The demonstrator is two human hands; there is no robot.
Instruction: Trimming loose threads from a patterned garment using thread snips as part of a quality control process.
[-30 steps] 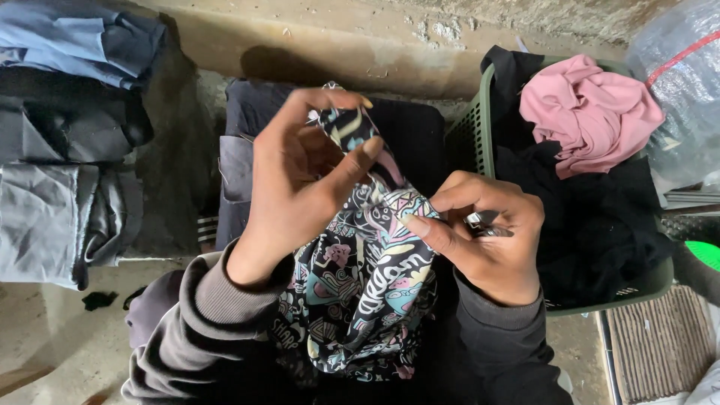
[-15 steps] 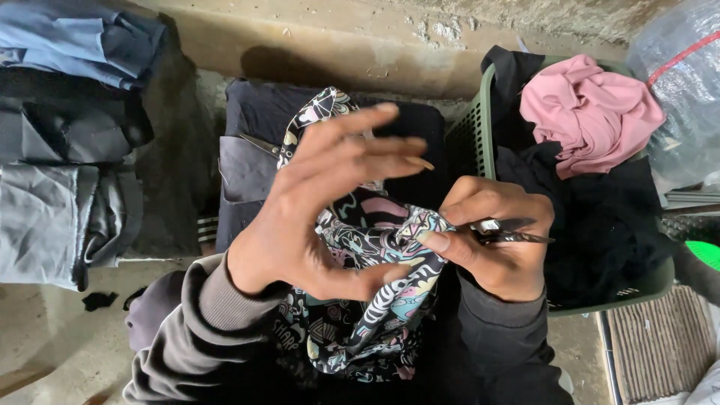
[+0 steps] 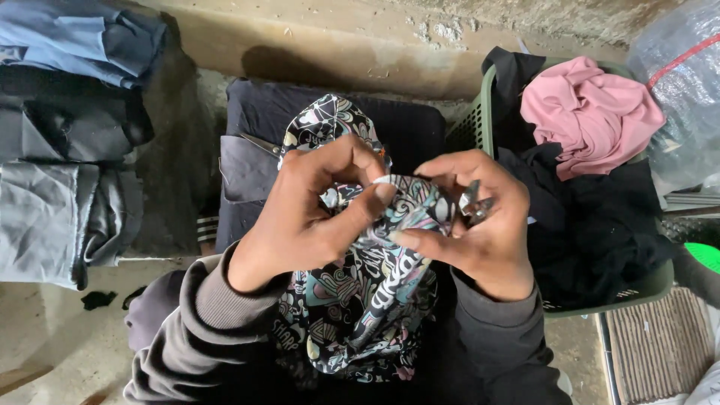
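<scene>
Patterned cloth (image 3: pixel 360 300) pinched between both grips

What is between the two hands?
In the head view, a fold of the patterned cloth lies between the left hand and the right hand; both pinch it.

Green basket (image 3: pixel 480 127) (pink cloth (image 3: pixel 592 112)); folded clothes (image 3: pixel 67 142)
</scene>
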